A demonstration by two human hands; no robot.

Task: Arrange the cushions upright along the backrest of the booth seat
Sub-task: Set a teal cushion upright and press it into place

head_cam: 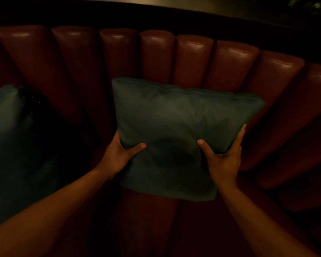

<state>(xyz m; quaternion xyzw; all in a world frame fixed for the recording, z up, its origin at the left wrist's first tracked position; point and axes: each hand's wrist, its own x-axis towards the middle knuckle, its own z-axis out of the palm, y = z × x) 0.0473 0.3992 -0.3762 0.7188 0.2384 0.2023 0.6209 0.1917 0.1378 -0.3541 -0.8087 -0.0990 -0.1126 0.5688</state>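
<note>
Cushions are the job, and one dark green cushion (176,130) sits between both hands in the middle of the view. The left hand (119,156) clasps its lower left edge, thumb lying across the front face and the fingers hidden behind. The right hand (224,158) grips the lower right edge the same way, thumb pressed into the front and the fingers reaching up along the right side. Both hands are closed around the cushion, with bare forearms running back toward the near edge of the view.

The cushion stands nearly upright and leans to the right. Its top edge lies against the backrest (156,54); its bottom corner comes down to the seat (148,219), though the light is too dim to tell whether it touches. It is square and smooth, with a piped seam along the top and soft dents where the thumbs press in.

Behind it the backrest curves away in padded, glossy, reddish-brown vertical ribs. To the far left a second green cushion (6,138) sits on the seat, well apart from the held one and partly in deep shadow.
</note>
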